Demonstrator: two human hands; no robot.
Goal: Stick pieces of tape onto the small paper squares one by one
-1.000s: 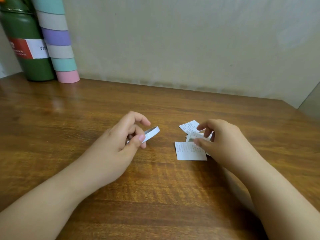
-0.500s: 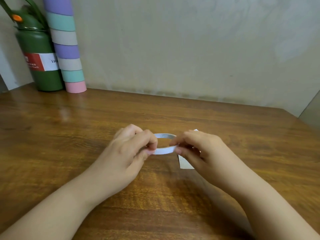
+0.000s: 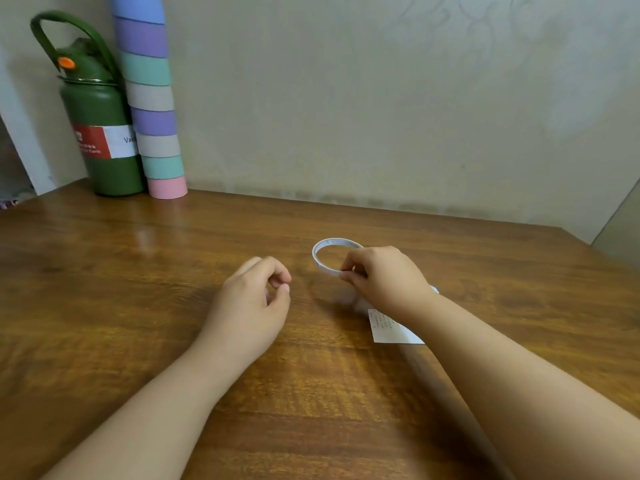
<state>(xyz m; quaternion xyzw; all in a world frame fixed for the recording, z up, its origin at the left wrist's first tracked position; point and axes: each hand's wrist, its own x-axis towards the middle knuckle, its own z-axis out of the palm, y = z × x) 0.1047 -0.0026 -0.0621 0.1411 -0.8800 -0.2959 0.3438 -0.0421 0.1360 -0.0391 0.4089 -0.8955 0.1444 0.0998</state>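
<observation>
We see two risks from here. Our right hand (image 3: 384, 278) pinches the white tape roll (image 3: 332, 255) only at its near edge, with thumb and fingertips, so the thin ring can twist or slip out when we pull a strip. The right forearm also lies over the small paper squares (image 3: 389, 328), so a careless move of the arm can push or crumple them, or a loose sticky end can catch the wrong paper.

Our left hand (image 3: 256, 299) holds nothing; its fingers are loosely curled, and it hovers just left of the roll without touching it. The roll is in front of the right hand, low over the tabletop (image 3: 138, 306); we cannot tell if it touches the wood. The squares lie under the right wrist, mostly hidden.
</observation>
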